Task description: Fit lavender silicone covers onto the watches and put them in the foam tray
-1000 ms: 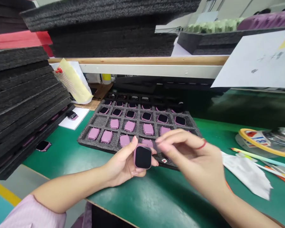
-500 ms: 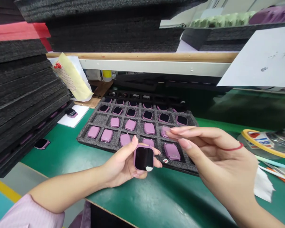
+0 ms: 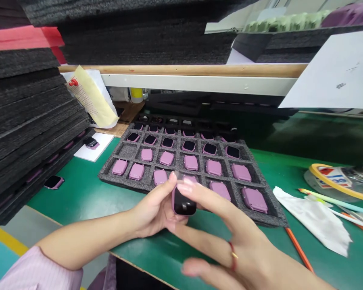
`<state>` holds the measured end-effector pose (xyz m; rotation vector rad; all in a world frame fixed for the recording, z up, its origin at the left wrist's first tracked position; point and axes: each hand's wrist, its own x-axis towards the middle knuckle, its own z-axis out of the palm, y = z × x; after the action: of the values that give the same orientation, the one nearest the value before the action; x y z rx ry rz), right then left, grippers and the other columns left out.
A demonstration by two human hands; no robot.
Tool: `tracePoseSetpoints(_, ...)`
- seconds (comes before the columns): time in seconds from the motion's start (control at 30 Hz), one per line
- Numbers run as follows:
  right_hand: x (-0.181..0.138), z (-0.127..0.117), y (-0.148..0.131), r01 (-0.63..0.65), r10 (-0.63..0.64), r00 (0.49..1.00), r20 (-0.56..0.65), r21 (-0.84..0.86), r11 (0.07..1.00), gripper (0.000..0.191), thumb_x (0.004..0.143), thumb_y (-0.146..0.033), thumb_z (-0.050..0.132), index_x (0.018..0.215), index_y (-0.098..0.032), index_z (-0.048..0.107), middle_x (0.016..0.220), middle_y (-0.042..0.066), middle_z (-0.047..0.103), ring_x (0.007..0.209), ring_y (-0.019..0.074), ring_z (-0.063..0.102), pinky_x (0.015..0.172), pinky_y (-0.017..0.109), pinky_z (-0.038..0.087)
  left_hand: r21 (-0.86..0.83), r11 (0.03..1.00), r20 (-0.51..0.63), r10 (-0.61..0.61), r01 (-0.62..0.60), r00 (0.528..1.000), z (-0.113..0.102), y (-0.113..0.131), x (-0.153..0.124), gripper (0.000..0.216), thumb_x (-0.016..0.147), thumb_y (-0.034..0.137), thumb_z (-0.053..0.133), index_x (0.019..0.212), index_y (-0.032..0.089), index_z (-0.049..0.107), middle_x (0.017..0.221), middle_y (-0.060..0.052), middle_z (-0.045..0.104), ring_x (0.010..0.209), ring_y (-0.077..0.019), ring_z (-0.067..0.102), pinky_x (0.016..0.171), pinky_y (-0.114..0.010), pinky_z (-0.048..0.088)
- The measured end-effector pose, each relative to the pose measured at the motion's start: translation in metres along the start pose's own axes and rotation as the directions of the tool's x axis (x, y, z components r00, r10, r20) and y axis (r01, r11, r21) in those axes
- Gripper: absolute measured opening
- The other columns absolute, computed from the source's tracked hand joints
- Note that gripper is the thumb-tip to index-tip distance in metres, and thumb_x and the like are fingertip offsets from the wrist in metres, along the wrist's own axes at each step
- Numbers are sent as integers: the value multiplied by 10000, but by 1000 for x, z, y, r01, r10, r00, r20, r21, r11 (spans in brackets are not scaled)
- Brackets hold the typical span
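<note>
A smartwatch [image 3: 184,204] with a purple case and a black screen sits in my left hand [image 3: 157,209], thumb along its upper left edge and fingers behind it. Reaching across from the right, my right hand [image 3: 238,237] has its upper fingertips pressed together at the top of the screen. A faint, see-through bit shows by these tips, too blurred to make out. Its other fingers are spread below, one wearing a red ring. Behind both hands lies a black foam tray [image 3: 125,152] of purple watch bodies, front rows back-up, farther rows screen-up; one left-hand slot is bare.
Foam trays [image 3: 27,96] are stacked at left, near a loose watch [image 3: 53,182] and another on a white pad [image 3: 104,144]. A shelf edge [image 3: 199,82] crosses above. At right are crumpled tissue [image 3: 314,221], pens [image 3: 299,249] and a jar [image 3: 351,181].
My right hand has swung left from above the tray's right side onto the watch, uncovering the tray's right slots and the tissue. My left hand still holds the watch in nearly the same place.
</note>
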<state>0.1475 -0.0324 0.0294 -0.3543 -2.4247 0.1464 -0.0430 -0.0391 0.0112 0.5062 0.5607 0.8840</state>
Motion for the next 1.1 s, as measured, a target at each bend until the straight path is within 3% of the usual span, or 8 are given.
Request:
tracePoseSetpoints(0.07,-4,-5,-2,-11,9,998,-66,-24,1000,391,961,-371,598,1339,-279,639,1570,116,431,1381,339,536,1106,484,549,-14,1000,9,-2,2,1000,0,0,0,498,777,625,753,814,134,683,584,13,571,443,-59,412,426,-191,254)
tracePoseSetpoints(0.17,-4,-11,1,-220,209,934,-290,-3,976,595,911,-164,643,1449,-391,528,1567,26,443,1380,306,538,1114,476,550,-46,999,43,10,-8,999,-1,1,-1,522,773,626,762,912,123,726,695,-37,679,449,-53,441,444,-193,275)
tracePoseSetpoints(0.27,2,-14,9,-384,411,803,-431,153,910,491,889,-128,690,1251,-458,659,1218,-14,715,1136,276,706,973,501,616,-65,998,53,15,-12,998,-1,1,-2,504,775,600,779,945,126,749,802,-72,736,451,-44,459,468,-199,288)
tracePoseSetpoints(0.37,6,-16,16,-389,446,746,-495,221,894,346,882,-141,711,1057,-439,730,944,-25,778,904,270,763,820,499,649,-63,998,56,17,-14,998,0,1,-3,499,780,595,778,941,124,760,796,-75,739,450,-44,466,468,-199,284)
tracePoseSetpoints(0.57,-6,-14,13,-197,227,942,-247,138,971,399,935,-167,647,1247,-410,702,1081,-15,793,924,227,773,809,366,662,-61,998,74,20,-16,997,0,1,-2,485,786,608,764,896,136,736,713,-31,676,449,-42,449,452,-185,286)
tracePoseSetpoints(0.8,-11,-2,-2,-94,94,979,-183,5,996,415,1044,-175,397,1316,-349,659,1059,6,790,1030,190,738,932,345,618,-6,1000,34,-4,5,999,0,0,-3,511,765,617,770,907,133,689,731,2,593,494,-49,464,418,-166,291)
tracePoseSetpoints(0.93,-1,0,3,4,-24,982,-186,-105,994,214,988,-182,586,1165,-247,689,988,9,792,960,191,713,932,351,574,74,996,-7,47,-46,999,-1,-3,-2,538,764,641,759,900,135,638,674,34,537,457,-39,422,407,-162,286)
tracePoseSetpoints(1.1,8,11,2,-189,185,975,-123,-24,982,503,946,-426,666,1354,-165,528,799,23,682,731,198,604,712,393,528,251,954,17,162,-161,987,-5,-9,0,569,798,699,688,851,141,589,639,47,509,429,-33,382,384,-155,269)
